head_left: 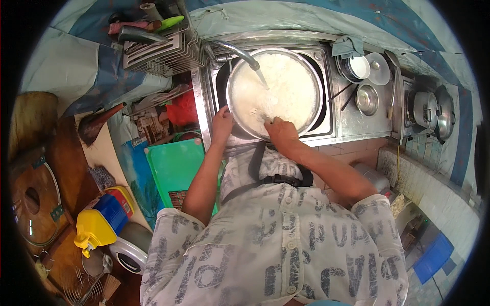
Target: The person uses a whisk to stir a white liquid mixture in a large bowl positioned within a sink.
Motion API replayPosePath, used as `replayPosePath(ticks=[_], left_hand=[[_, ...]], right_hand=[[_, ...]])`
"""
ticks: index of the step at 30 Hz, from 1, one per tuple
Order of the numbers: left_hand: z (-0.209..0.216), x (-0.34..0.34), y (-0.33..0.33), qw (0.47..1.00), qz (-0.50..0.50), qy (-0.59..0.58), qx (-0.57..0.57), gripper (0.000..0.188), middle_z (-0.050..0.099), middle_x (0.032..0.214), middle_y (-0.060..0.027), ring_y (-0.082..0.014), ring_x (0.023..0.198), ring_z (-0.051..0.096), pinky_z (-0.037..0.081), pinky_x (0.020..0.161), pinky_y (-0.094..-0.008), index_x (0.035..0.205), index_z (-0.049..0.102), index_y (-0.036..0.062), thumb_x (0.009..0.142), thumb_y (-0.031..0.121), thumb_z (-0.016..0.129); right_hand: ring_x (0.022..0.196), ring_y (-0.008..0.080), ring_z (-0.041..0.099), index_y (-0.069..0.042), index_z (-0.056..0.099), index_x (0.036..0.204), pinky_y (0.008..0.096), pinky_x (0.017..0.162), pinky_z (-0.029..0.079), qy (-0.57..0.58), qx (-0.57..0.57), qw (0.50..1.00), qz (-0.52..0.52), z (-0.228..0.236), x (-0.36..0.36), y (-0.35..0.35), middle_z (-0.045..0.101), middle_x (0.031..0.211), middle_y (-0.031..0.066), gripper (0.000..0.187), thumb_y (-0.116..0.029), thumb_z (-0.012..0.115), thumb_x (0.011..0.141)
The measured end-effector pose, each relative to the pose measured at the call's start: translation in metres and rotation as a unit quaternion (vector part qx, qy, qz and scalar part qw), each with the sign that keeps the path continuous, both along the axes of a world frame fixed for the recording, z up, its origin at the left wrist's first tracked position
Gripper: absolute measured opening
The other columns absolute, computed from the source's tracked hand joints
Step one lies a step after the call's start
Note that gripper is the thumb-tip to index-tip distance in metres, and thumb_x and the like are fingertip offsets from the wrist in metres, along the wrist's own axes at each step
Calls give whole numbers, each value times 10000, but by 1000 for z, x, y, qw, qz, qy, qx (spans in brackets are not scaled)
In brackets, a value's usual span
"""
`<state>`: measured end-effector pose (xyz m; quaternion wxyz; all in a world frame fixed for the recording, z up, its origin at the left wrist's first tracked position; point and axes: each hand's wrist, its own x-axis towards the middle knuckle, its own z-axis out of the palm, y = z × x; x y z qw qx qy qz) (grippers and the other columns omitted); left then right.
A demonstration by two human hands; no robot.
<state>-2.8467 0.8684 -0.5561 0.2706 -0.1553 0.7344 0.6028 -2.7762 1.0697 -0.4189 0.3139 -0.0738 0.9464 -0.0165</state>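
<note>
Steel counter is gleaming below blue-and-white sheeting, and a sink is sitting in it, right where both hands are busy; the right hand is reaching over the near rim of a broad metal basin, its fingers bending together at the edge of the pale, cloudy contents; whether they are gripping anything, I cannot tell; the left hand is resting at the basin's left near rim, fingers bending close against the metal; whether they are clamping it, I cannot tell either; the basin itself is filling the space just beyond both sets of fingers; farther out from them, a curved faucet is arching over, and water is pouring straight in; well right of the right fingers, a small metal bowl is standing, with a white bowl and a grey-blue cloth sitting beyond it; left of the left fingers, nearer the body, a green board is showing; beyond them on that side, a wire rack is holding utensils.
</note>
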Motion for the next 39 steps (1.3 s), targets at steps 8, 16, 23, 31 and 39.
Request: replayPosePath(ticks=[8,16,23,31,39], left_hand=[[-1,3,-2,999,-9,-3,-32,437,640,851,-78,-163,735,612,508,678,-295,1279,536,-3,863,123,578],[45,-66,41,945,-68,265,-177,407,639,958,-150,-265,881,623,490,786,-351,1218,571,7,852,173,631],[39,-137,69,989,106,-72,76,217,620,816,-65,-147,605,611,461,468,-251,1056,596,30,945,204,535],[26,-143,71,999,15,-8,-48,157,613,716,-69,-146,524,559,455,442,-275,946,622,28,906,161,549],[48,-152,72,992,60,-42,102,173,569,654,-56,-143,489,524,415,423,-268,807,581,14,922,136,541]], right_hand=[[811,324,661,-163,538,1266,397,697,543,50,15,988,-142,-20,2,50,624,936,162,381,-79,470,901],[820,302,678,-97,564,1155,404,711,548,83,16,976,-200,-28,-35,68,666,887,158,278,-96,460,897],[816,349,682,-89,583,1105,446,718,547,34,-34,983,-178,-27,-34,60,684,866,184,273,-92,545,835],[804,357,682,-64,578,1073,455,712,542,38,-40,989,-136,-27,-21,57,683,870,190,226,-114,530,858],[826,358,683,-43,552,1054,443,703,549,62,7,978,-199,-33,-30,68,682,895,193,202,-101,470,879]])
